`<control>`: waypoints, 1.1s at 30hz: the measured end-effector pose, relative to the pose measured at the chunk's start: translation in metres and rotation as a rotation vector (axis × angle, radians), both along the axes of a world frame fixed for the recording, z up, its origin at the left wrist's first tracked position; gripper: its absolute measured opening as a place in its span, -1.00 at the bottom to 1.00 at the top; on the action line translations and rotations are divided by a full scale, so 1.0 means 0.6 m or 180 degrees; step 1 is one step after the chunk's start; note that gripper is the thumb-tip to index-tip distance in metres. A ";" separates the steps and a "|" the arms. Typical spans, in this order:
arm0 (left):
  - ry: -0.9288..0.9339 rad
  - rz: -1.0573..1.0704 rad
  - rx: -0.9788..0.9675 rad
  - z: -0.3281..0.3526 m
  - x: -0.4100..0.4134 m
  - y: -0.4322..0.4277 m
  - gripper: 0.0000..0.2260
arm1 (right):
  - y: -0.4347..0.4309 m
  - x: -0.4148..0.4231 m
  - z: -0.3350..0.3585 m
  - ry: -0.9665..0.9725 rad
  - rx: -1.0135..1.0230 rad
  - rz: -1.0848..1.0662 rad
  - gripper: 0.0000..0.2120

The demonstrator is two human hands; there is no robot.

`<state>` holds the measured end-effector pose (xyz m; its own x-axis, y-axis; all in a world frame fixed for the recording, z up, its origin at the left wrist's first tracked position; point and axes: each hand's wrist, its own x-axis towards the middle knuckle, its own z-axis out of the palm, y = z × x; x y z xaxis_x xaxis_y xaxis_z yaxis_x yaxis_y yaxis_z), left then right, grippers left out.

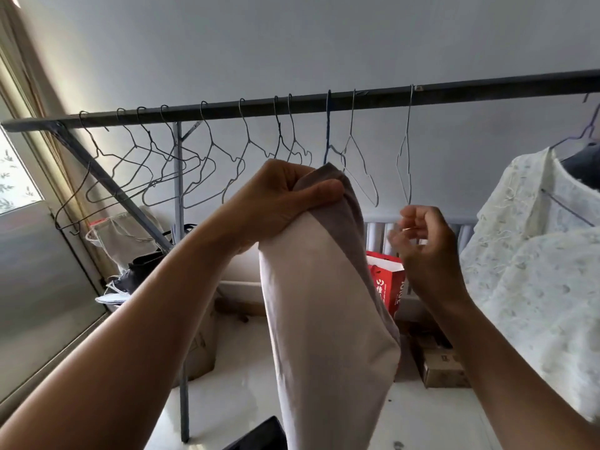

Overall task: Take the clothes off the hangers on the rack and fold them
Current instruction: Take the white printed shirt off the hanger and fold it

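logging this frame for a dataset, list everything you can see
rail: one, dark, across the top
hangers: about eleven empty, wire, hooked on the rail
garment: one, pinkish white with a mauve band, hanging from the left hand
top: one, white and patterned, on a hanger at far right
bag: one, red, on the floor behind the garment
boxes: two, brown, on the floor either side of the garment
window: one, far left
left hand: grips the garment's upper end
right hand: loosely curled, holds nothing, below the hangers
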<state>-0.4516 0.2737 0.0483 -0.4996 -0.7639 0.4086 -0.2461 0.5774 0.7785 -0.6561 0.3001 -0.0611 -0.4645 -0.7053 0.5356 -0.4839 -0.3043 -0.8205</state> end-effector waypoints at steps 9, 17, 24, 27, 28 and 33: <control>-0.0258 -0.0110 -0.0334 0.014 -0.015 0.000 -0.65 | 0.089 0.066 0.013 -0.0173 0.0679 0.1858 -0.62; 0.1080 -0.0063 0.0459 -0.010 -0.002 -0.001 -0.66 | 0.098 0.065 0.013 -0.1179 0.0661 0.1626 -0.77; 0.1270 -0.0547 0.2330 -0.197 0.013 0.063 -0.20 | 0.115 0.043 0.010 -0.1756 0.0797 0.1716 -0.80; 0.1504 -0.0027 0.1917 -0.216 0.000 0.079 -0.21 | 0.114 0.039 -0.005 -0.1846 0.0905 0.1757 -0.68; 0.1620 0.0032 0.1859 -0.216 -0.003 0.082 -0.22 | 0.115 0.039 -0.008 -0.1763 0.0933 0.1616 -0.59; 0.1561 0.0304 0.1233 -0.215 -0.005 0.102 -0.62 | 0.119 0.028 -0.024 -0.1093 0.0977 0.1302 -0.18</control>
